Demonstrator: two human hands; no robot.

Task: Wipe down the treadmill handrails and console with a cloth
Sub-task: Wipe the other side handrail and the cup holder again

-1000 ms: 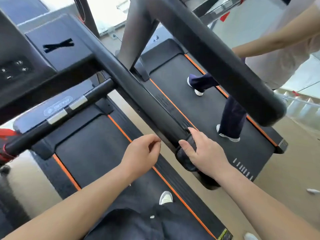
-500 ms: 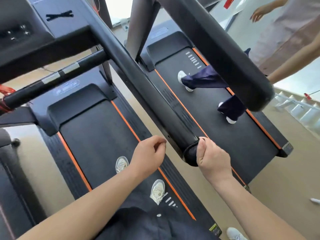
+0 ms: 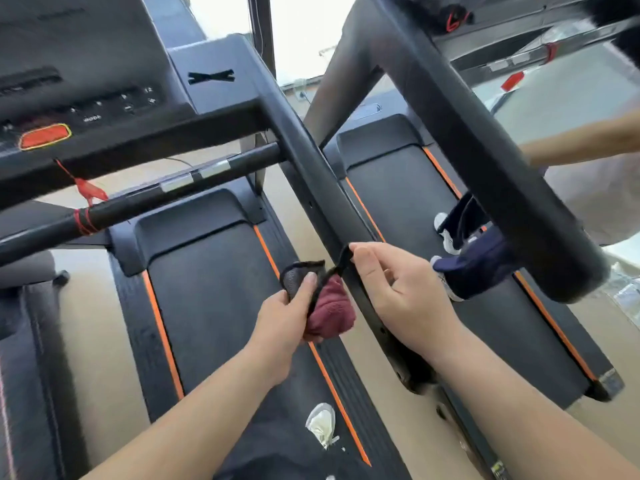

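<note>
At the bottom edge a pale shoe point(image 3: 322, 424) stands on the black treadmill belt point(image 3: 214, 289), which is bordered on its right by a thin orange stripe point(image 3: 332, 386).

Above it, the left hand point(image 3: 287, 317) has its fingers curled round a bunched dark red towelling cloth with a black mesh face and black edging point(image 3: 332, 310), the thumb pressed on top. The right hand point(image 3: 401, 296) pinches a strip of the cloth's black edging between thumb and forefinger, pulling it taut. The cloth hangs just left of the long black padded handrail point(image 3: 311, 161); whether it touches the rail cannot be told. The right hand lies across the rail near its lower end.

A strip of beige floor point(image 3: 405, 424) lies open between this machine and the neighbouring black treadmill point(image 3: 408, 209). There, a second person's navy trouser leg point(image 3: 474, 268) shows beneath that machine's thicker black handrail point(image 3: 485, 150), which crosses close on the right.

Farther up, a black crossbar with silver grip plates point(image 3: 138, 199) meets the handrail from the left. Beyond it is the dark console point(image 3: 86, 81) with its orange-red oval button point(image 3: 45, 136).
</note>
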